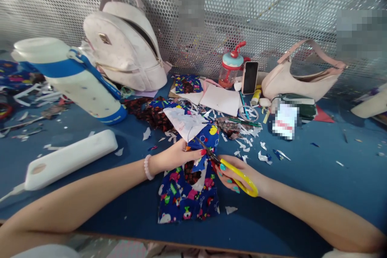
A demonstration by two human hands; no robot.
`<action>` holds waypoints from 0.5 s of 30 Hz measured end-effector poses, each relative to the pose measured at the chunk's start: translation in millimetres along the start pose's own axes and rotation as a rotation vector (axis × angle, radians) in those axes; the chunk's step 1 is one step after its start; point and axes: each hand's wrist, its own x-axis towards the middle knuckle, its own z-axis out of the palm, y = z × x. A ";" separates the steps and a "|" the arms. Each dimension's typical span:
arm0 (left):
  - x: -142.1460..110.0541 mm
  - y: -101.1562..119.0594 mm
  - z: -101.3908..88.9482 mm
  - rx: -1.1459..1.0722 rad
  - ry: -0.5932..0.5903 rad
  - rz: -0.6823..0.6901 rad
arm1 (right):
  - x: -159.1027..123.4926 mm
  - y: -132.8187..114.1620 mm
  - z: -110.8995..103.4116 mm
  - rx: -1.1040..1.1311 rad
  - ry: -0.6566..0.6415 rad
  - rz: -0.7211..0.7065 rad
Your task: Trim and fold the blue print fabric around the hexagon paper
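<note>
Bare forearms come in closest, from seven and five o'clock, over a blue worktop. Where they meet, the left hand has its grip pressed together, thumb over fingers, pinching a printed blue sheet whose lower part spreads toward six o'clock. The right hand has its grip closed round the yellow handles of the scissors, their dark blades pointing to ten o'clock, right by the left thumb. Hand and blades hide the middle of the sheet from me. Just past them, a white flap sticks up at eleven; I can't tell whether it belongs to the same sheet.

Out from the hands, a white bar with a cord lies at nine, and a bottle at ten covers some of the backpack behind it. Scraps litter the worktop toward one, with a white pad, a cup and a phone beyond. At two sits a handbag.
</note>
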 end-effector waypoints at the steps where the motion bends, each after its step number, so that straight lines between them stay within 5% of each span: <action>1: 0.1 0.2 0.3 -0.014 0.010 -0.003 | 0.1 0.4 0.0 0.003 0.003 0.000; 15: -1.2 10.7 0.3 0.040 0.002 -0.024 | -0.1 3.1 -0.4 0.023 0.027 -0.014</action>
